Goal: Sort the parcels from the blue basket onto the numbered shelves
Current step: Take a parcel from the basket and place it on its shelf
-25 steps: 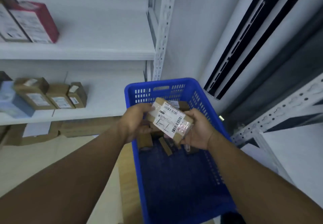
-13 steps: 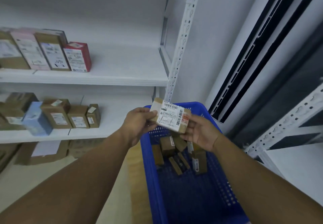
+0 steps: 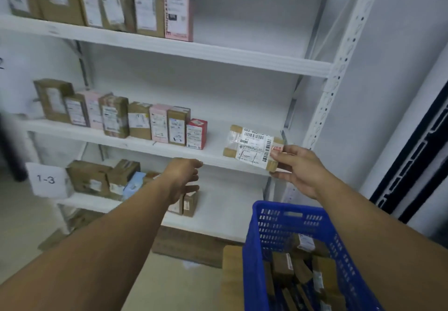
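My right hand pinches a small brown parcel with a white barcode label by its right end, holding it over the front edge of the middle shelf. My left hand hangs free in front of the shelf below, fingers loosely spread, holding nothing. The blue basket sits at the lower right with several small brown parcels inside.
White metal shelving fills the view. The top shelf carries a row of brown and pink boxes, the middle shelf a row ending in a red box. A "1-3" tag hangs by the lower shelf. A cardboard box stands left of the basket.
My left hand let go of the parcel and dropped to the left. My right hand alone carried the parcel up to the middle shelf. The view tilted up toward the shelves.
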